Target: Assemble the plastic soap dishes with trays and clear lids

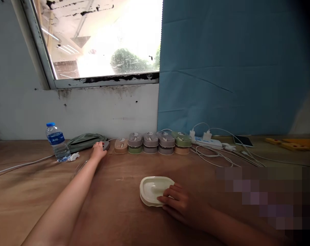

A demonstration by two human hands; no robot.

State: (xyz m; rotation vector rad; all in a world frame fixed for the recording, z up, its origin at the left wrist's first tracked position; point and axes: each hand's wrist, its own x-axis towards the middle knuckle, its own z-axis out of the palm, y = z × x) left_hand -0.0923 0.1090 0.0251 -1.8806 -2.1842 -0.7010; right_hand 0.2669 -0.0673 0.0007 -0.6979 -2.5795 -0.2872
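- The white tray [152,189], a shallow rounded-rectangular container, lay flat on the wooden table [114,212], near the person and a little right of centre; its hollow faced up and held nothing.
- The right hand [179,203] rested on the tray's near right corner, fingers spread and lightly curled over the rim, pressing on it rather than closed around it.
- The left hand [98,150] was stretched far forward to the back of the table, its fingers wrapped over a small grey lidded box [105,145]; how tightly they gripped could not be told.
- Just right of that box stood a row of lidded boxes [152,143] along the wall: a tan one alone, then stacks of two in grey, green and tan. All lids were on, so their contents were hidden.
- A water bottle [57,141] with a blue cap stood upright to the left of the left hand, a crumpled scrap of paper [73,156] at its foot.
- A green pouch [84,140] lay behind, between the bottle and the grey box.
- To the right of the row sat a white power strip [208,141] with plugs and loose white cables [221,155], and a phone [243,140] lay flat beyond it.
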